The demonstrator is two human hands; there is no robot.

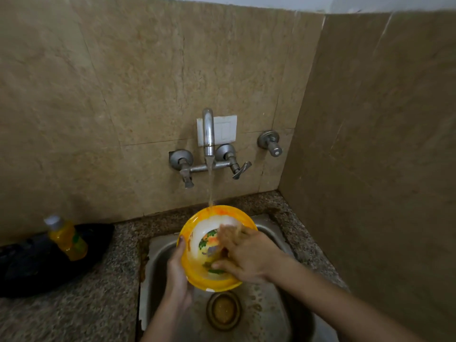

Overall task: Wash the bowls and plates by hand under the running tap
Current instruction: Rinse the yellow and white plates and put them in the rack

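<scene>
A yellow bowl (197, 275) with a white inside and a coloured picture is tilted toward me over the steel sink (266, 314). My left hand (178, 272) grips its left rim, thumb over the edge and fingers behind. Inside the bowl my right hand (243, 255) lies with fingers spread against the inner surface, blurred by motion. Water runs from the wall tap (208, 134) onto the bowl's far rim and over my right fingers.
A yellow bottle (66, 236) with a white cap stands on a black pan or tray (37, 267) on the speckled counter (81, 314) at left. The drain (224, 310) lies below the bowl. Tap handles (240, 167) and a separate valve (271, 143) stick out of the tiled wall.
</scene>
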